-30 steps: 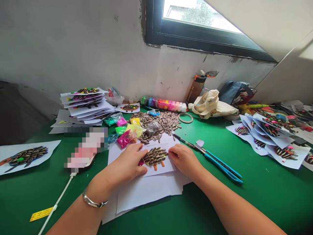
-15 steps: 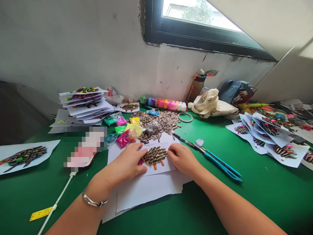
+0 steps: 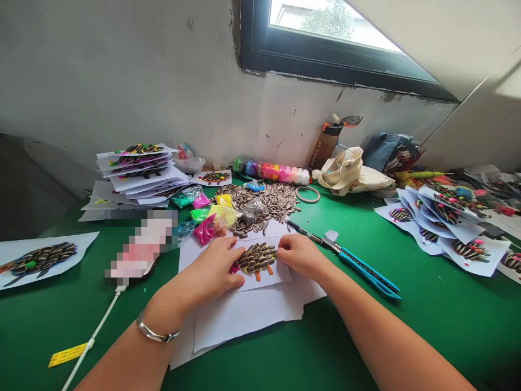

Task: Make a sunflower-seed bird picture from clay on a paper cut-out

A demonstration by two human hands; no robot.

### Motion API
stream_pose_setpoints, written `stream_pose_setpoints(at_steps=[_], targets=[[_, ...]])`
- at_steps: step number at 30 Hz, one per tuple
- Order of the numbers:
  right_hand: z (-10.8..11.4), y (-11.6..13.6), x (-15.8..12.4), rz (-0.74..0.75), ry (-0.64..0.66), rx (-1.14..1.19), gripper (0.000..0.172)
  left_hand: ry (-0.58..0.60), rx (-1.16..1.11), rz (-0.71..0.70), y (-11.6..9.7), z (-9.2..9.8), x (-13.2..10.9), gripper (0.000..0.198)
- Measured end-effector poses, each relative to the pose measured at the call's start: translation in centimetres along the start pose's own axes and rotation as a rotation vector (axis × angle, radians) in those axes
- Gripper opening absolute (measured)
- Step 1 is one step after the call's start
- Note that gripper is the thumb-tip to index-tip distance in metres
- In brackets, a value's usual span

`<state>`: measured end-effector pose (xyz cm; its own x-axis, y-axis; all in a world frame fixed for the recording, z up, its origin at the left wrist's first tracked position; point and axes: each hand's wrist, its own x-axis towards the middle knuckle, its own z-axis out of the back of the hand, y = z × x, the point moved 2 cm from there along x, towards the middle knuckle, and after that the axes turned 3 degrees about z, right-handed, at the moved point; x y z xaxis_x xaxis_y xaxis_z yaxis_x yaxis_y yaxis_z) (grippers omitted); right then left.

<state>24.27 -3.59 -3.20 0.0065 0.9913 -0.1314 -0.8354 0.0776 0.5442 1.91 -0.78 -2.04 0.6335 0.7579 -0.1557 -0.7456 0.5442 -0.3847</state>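
Head view: the seed figure (image 3: 256,257) lies before me on a white card (image 3: 280,281), over loose paper (image 3: 248,320) on the green table (image 3: 350,336). My left hand (image 3: 214,267) rests on the card at the figure's left end, thumb and forefinger spread either side of its pink bit (image 3: 233,267). My right hand (image 3: 300,255) is at the other end, fingers curled, thumb and forefinger pressed together; I cannot tell whether a seed is pinched between them. Two orange legs (image 3: 258,276) show along the figure's near side. Beyond my hands are colored bags (image 3: 204,229) and a seed heap (image 3: 283,200). To my right lies a blue tool (image 3: 369,273), with a ring (image 3: 308,194) farther back.
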Motion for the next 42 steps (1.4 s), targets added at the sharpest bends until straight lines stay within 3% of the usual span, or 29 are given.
stream_pose_setpoints(at_steps=[7,13,24,37,42], targets=[[-0.3,0.3,-0.1,0.032,-0.024,-0.035,0.015,-0.010,-0.011,-0.007,-0.2,0.0,0.0,0.040],[0.5,-0.7,-0.5,0.045,-0.025,0.124,0.016,0.005,0.007,-0.012,-0.3,0.2,0.0,0.038],[0.1,-0.8,-1.6,0.233,-0.083,0.067,0.019,0.005,0.017,-0.009,-0.1,0.1,0.1,0.040],[0.2,-0.9,-1.6,0.239,-0.052,0.092,0.020,0.020,0.011,0.014,-0.6,0.5,-0.2,0.039],[0.8,-2.0,-1.0,0.169,-0.170,0.191,0.021,0.019,0.008,0.018,-0.4,0.4,-0.2,0.039]])
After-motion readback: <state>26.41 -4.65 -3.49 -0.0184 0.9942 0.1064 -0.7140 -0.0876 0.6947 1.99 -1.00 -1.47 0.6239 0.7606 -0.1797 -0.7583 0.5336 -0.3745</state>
